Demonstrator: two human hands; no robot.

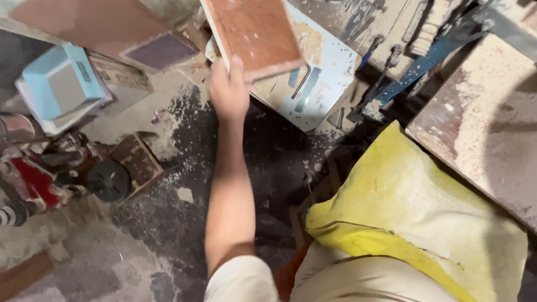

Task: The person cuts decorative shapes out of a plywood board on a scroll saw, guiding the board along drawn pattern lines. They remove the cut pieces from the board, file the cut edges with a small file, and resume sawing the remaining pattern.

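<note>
My left hand (pixel 228 91) reaches forward and grips the lower left corner of a square brown board (pixel 252 24) with a pale edge. The thumb lies on the board's face. The board is tilted and held above a pale blue flat panel (pixel 323 70) that lies among sawdust. My right hand is out of sight.
A yellow sack (pixel 407 210) lies at the lower right, close to my body. Right of it stands a dusty wooden bench (pixel 509 125) with a blue metal bar (pixel 424 63). At the left are a light blue box (pixel 62 81), a red machine (pixel 34 179) and a black wheel (pixel 108 180). Sawdust covers the dark floor (pixel 161 242).
</note>
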